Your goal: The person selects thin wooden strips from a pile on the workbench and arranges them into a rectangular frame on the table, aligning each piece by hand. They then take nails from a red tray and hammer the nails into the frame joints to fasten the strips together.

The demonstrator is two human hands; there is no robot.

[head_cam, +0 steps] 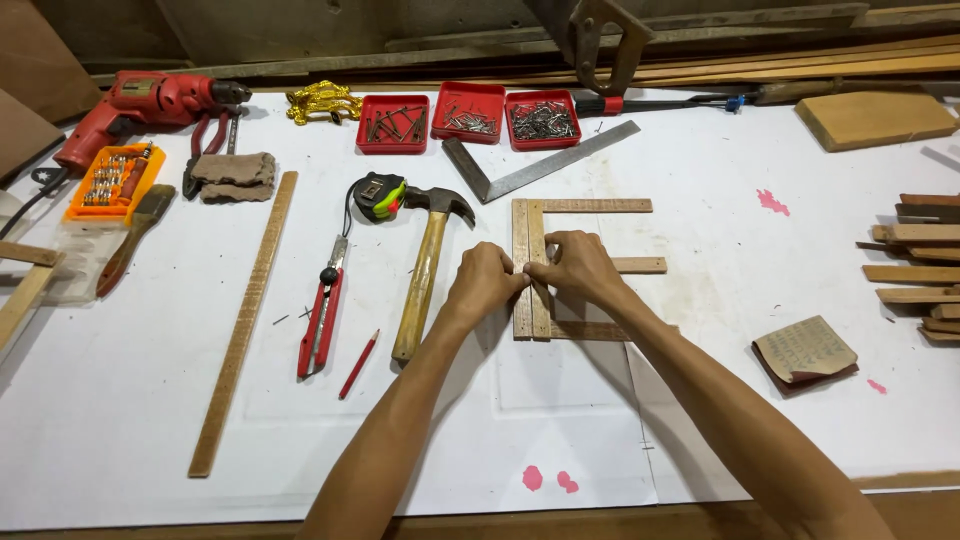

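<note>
While both forearms are reaching in from the bottom edge of the head view, the left hand (pixel 483 281) and the right hand (pixel 578 265) are meeting, fingertips pinching down, on the two upright slats of a wooden strip frame (pixel 529 225) lying flat on the white tabletop (pixel 150 420). Three short strips are branching off to the right from those uprights, the top one (pixel 598 205) fully showing, the middle one (pixel 640 265) and the lowest one (pixel 590 331) partly covered by the right hand and wrist. Just left of the left hand a claw hammer (pixel 424 272) is lying, with a tape measure (pixel 378 196) touching its head; beyond the frame, just above it, a steel try square (pixel 540 162) is resting. A folded sheet of sandpaper (pixel 805 351) is sitting well apart to the right.
</note>
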